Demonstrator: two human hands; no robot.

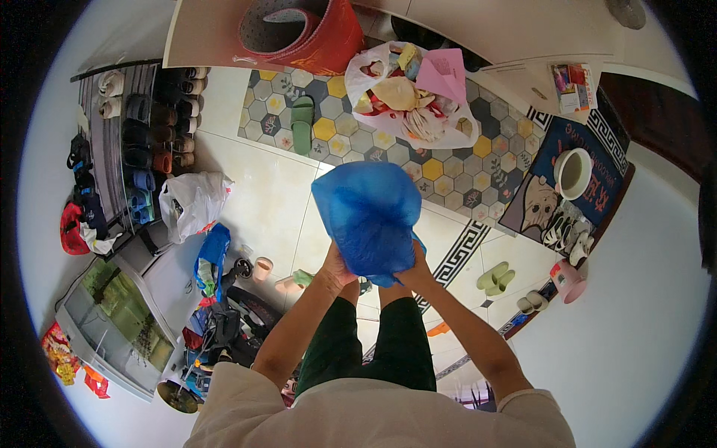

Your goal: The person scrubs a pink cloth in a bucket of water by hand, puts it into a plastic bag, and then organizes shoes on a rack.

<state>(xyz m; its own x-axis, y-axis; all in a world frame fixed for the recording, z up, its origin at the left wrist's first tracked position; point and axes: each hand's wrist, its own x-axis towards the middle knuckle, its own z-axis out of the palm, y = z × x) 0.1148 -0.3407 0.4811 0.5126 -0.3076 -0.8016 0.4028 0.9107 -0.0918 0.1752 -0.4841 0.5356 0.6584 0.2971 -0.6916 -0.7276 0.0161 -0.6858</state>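
A translucent blue plastic bag (pixel 369 218), puffed out, hangs in front of my body above the tiled floor. My left hand (pixel 339 264) grips its lower left side, and my right hand (pixel 415 271) grips the lower right side, where a loose bit of plastic sticks up by the fingers. Whatever the bag may hold cannot be made out. Beyond it, on a hexagon-patterned mat (pixel 341 129), stands a white plastic bag (pixel 358 78) heaped with crumpled refuse and a pink sheet (pixel 445 73). A single green slipper (pixel 302 126) lies on the mat to the left.
At left stand a loaded shoe rack (pixel 134 134), a stuffed white bag (pixel 193 204) and a fish tank (pixel 120 325). A rolled red mat (pixel 330 39) is at the back. To the right, a dark doormat (pixel 521 185) carries a white bucket (pixel 574 173); green slippers (pixel 496 278) lie nearer.
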